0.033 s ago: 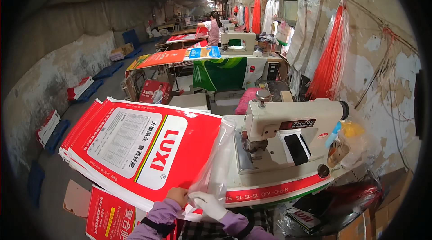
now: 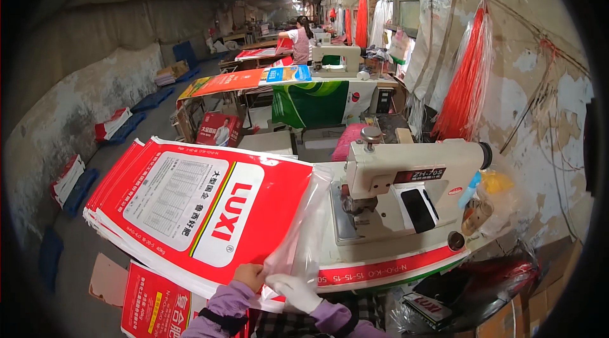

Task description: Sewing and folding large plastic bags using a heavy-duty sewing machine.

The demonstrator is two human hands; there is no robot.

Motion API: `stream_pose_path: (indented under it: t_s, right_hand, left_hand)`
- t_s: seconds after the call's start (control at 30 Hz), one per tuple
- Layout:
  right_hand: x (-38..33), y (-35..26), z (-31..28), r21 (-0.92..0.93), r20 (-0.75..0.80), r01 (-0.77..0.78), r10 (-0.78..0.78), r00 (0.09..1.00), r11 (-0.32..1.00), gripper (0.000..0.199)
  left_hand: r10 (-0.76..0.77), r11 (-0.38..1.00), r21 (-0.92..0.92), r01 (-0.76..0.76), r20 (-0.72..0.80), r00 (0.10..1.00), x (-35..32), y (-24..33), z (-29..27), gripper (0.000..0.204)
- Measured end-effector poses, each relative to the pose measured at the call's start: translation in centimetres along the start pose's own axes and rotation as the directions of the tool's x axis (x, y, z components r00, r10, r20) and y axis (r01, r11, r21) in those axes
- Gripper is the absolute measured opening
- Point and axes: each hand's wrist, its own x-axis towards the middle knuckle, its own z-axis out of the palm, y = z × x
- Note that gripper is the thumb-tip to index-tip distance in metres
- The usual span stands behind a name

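A stack of red and white printed sacks [image 2: 273,192] lies flat in front of me, left of a white sewing machine [image 2: 412,170]. A clear plastic liner [image 2: 307,230] sticks out past the right edge of the top sack. My left hand [image 2: 249,276] is bare and closed on the near corner of that sack. Right beside it, my right hand [image 2: 295,292], in a white glove, pinches the liner's near edge. Its fingertips are partly hidden by the film. The machine's needle area [image 2: 358,205] stands away from both hands.
A dark phone [image 2: 419,210] rests on the machine bed. More red sacks [image 2: 152,303] are at lower left, and plastic-wrapped bundles [image 2: 438,306] at lower right. Red thread strands [image 2: 466,84] hang on the wall. Another person [image 2: 301,43] works farther back.
My gloved right hand has shifted slightly down and left, and the liner's near edge is a little differently folded. The stack and the sewing machine have stayed put.
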Motion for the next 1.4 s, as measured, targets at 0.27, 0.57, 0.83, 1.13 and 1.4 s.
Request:
stream_pose_path:
  t_s: [0.27,0.57,0.83,1.13,1.4]
  right_hand:
    - [0.3,-4.0,-0.7,-0.466,0.364,0.395,-0.235,0.901,0.791,0.028]
    - [5.5,-0.6,-0.5,-0.397,0.015,0.328,-0.352,0.936,0.857,0.031]
    - [8.0,0.6,-11.4,-0.523,-0.673,-0.084,-0.351,0.651,0.848,0.045]
    - [5.5,-1.5,-14.1,-0.864,-0.191,0.177,-0.631,0.752,0.472,0.033]
    - [9.5,-2.4,-15.3,-0.834,-0.419,-0.199,-0.356,0.835,0.514,0.010]
  left_hand:
    - [0.095,0.992,-0.068,-0.106,-0.149,0.984,-2.9,4.2,-3.2,0.022]
    - [0.176,0.853,0.490,-0.180,0.056,0.983,-14.6,3.8,-5.1,0.020]
    - [0.126,0.840,0.540,-0.052,-0.100,0.987,-25.0,0.8,-10.3,0.051]
    - [-0.038,0.996,0.045,0.075,-0.551,0.833,-22.0,2.3,-10.5,0.013]
    - [-0.008,0.967,0.224,0.118,-0.440,0.898,-23.1,2.9,-13.0,0.024]
